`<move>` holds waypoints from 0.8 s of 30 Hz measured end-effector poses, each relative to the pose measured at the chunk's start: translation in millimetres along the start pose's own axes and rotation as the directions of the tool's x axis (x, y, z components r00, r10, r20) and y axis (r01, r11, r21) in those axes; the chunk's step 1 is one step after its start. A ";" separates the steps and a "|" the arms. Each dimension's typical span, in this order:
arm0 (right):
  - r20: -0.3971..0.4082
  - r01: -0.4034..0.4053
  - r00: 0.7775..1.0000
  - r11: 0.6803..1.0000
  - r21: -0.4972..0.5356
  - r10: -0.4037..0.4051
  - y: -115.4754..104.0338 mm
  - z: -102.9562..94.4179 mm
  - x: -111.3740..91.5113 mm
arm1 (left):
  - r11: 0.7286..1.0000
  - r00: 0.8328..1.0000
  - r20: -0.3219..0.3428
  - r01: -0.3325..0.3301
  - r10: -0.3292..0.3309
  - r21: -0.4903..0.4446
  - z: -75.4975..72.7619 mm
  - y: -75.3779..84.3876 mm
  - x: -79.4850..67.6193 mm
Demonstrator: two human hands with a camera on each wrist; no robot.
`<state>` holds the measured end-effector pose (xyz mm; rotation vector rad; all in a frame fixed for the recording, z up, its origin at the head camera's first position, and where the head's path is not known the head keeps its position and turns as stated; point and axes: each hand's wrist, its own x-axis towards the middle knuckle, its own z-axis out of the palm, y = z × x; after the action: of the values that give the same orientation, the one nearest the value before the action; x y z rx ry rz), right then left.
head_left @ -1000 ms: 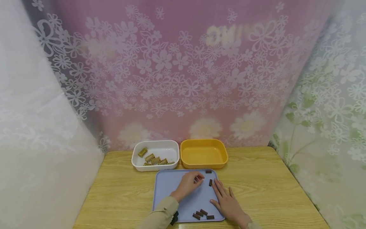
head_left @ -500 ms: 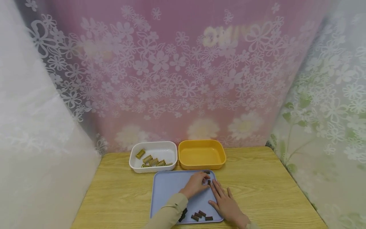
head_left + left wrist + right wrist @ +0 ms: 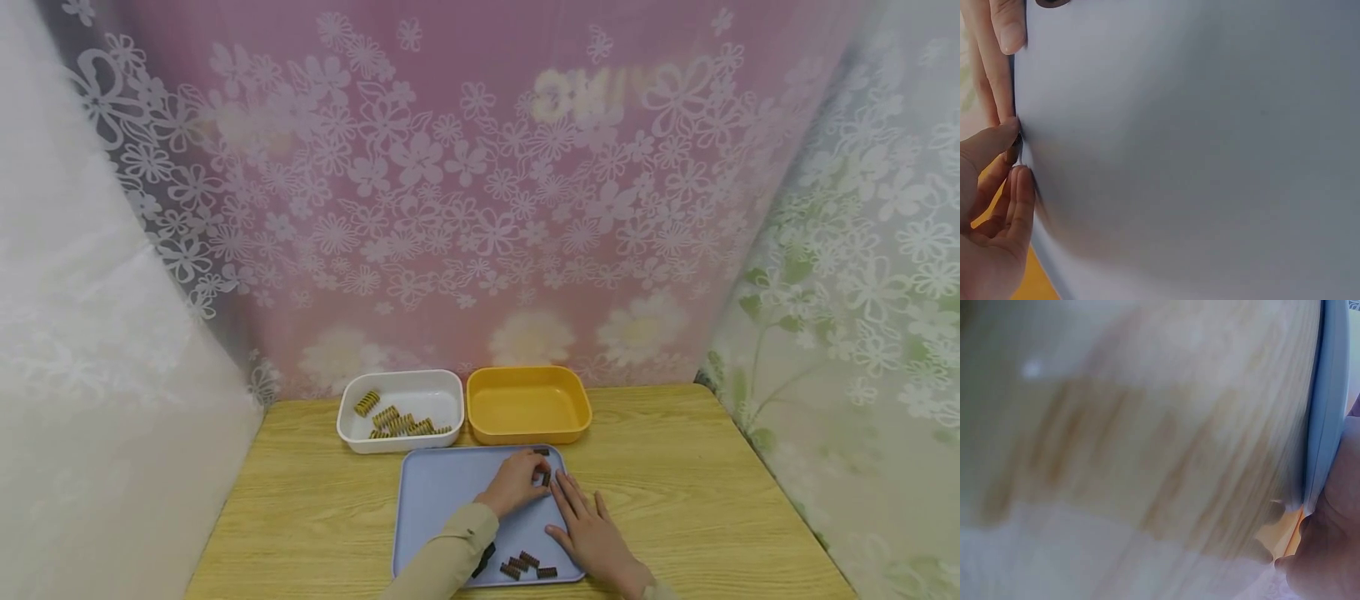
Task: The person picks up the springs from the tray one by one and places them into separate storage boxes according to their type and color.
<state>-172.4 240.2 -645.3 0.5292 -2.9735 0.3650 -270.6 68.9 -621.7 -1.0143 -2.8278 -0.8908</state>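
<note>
A small dark brown spring (image 3: 547,480) stands near the right edge of the blue tray (image 3: 431,500). My left hand (image 3: 513,485) pinches it between thumb and fingers; in the left wrist view the left hand (image 3: 1000,212) largely hides the spring (image 3: 1017,141). Straight fingers of my right hand (image 3: 597,537) lie along the tray's right rim, fingertips right beside the pinched spring. Another dark spring (image 3: 542,452) lies at the tray's top right corner, partly behind the left fingers. Several more dark springs (image 3: 519,562) lie together at the near right of the tray.
Behind the tray, a white bin (image 3: 442,400) holds several yellow springs (image 3: 401,423). To its right stands a yellow bin (image 3: 528,408) with nothing in it. All of it is on a wood-grain table (image 3: 675,467), with flowered curtains (image 3: 450,208) around it.
My left hand has moved right across the tray and taken hold of the dark spring by the right edge. My right hand has stayed nearly in place.
</note>
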 end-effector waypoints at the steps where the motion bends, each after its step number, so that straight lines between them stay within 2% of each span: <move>1: 0.000 0.002 1.000 1.000 -0.003 -0.002 -0.2 0.4 0.1 | 1.000 1.000 -0.004 0.004 -0.004 -0.007 -0.2 -0.7 -0.5; 4: -0.007 0.005 1.000 1.000 -0.003 -0.005 -1.0 0.9 0.2 | 0.999 1.000 -0.024 0.007 -0.008 -0.041 -1.7 -3.0 -2.8; 8: -0.005 -0.002 1.000 1.000 -0.006 0.002 -1.3 -0.2 0.4 | 0.988 0.998 -0.070 -0.008 -0.003 -0.154 -7.7 -4.4 -3.9; 12: -0.003 -0.008 1.000 1.000 -0.003 0.008 -1.5 -2.6 0.4 | 0.954 0.993 -0.121 -0.034 -0.002 -0.299 -15.1 -4.0 0.4; 15: -0.001 -0.009 1.000 1.000 0.014 0.009 -2.5 -5.1 0.4 | 0.931 0.989 -0.147 -0.036 -0.020 -0.364 -21.8 -3.0 3.5; 18: -0.002 -0.008 1.000 1.000 0.025 0.008 -3.7 -6.8 0.3 | 0.912 0.984 -0.170 -0.028 -0.046 -0.408 -30.1 -0.9 5.0; 24: 0.001 -0.007 1.000 1.000 0.016 0.007 -3.9 -4.0 0.3 | 0.894 0.974 -0.204 -0.002 -0.100 -0.449 -43.0 -0.2 7.2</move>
<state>-171.0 237.6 -640.6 0.5212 -2.9762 0.3902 -284.0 50.8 -584.4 -0.8024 -2.5235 -1.6032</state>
